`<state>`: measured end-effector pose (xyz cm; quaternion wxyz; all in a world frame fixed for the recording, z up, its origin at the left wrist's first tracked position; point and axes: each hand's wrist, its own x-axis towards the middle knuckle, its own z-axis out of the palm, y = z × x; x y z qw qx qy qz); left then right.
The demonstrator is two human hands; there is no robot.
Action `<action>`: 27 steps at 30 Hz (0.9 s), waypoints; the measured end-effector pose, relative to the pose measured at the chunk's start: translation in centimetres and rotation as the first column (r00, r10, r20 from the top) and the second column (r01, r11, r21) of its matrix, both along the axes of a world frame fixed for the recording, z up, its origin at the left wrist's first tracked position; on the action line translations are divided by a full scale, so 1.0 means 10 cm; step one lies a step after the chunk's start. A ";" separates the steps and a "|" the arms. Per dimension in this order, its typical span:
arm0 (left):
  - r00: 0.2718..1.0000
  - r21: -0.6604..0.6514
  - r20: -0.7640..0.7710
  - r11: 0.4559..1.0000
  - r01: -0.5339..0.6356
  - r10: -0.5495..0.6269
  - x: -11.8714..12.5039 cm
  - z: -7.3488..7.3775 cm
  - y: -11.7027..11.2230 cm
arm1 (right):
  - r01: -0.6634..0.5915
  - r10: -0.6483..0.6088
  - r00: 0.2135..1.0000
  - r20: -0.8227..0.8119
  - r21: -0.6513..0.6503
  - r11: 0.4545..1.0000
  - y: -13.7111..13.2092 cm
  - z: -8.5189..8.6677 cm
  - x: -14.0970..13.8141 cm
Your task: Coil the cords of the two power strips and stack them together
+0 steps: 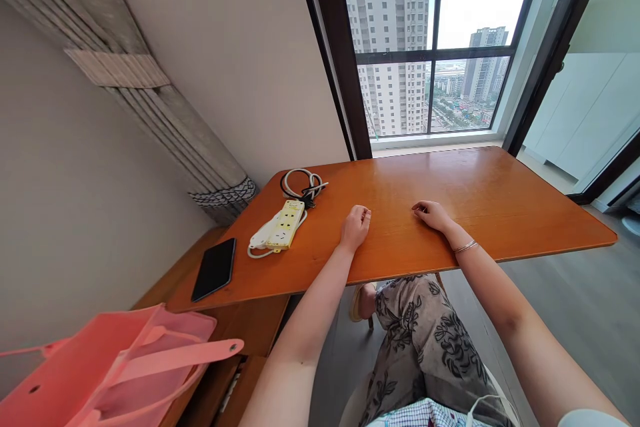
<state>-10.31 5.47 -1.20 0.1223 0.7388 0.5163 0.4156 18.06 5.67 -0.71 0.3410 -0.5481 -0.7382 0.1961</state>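
Note:
My left hand (356,227) rests on the wooden table (390,193) with its fingers curled in, and nothing shows in it. Across a short gap to the right lies my right hand (433,215), loosely closed, also with nothing visible in it; a bracelet (466,247) circles that wrist. Nearest to my left hand is a power strip (287,224) with a yellowish socket face. Beside it sits a white object (263,233), partly covered by the strip. Coiled white and black cables (305,187) lie just behind.
A black tablet (215,269) lies at the table's left end. The pink bag (115,373) stands at lower left on a wooden cabinet (250,327). Behind the table are a window (433,57) and a gathered curtain (165,113). My legs (425,340) are under the front edge.

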 end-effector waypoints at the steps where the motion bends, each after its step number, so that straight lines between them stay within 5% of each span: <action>1: 1.000 0.000 -0.001 1.000 0.001 -0.001 0.00 0.00 0.00 | 0.001 -0.001 1.000 0.008 -0.002 1.000 0.00 0.00 0.00; 27: 0.997 -0.031 0.064 0.998 -0.051 0.053 0.02 -0.03 0.02 | 0.009 -0.006 0.998 0.064 -0.040 0.999 -0.05 0.06 -0.03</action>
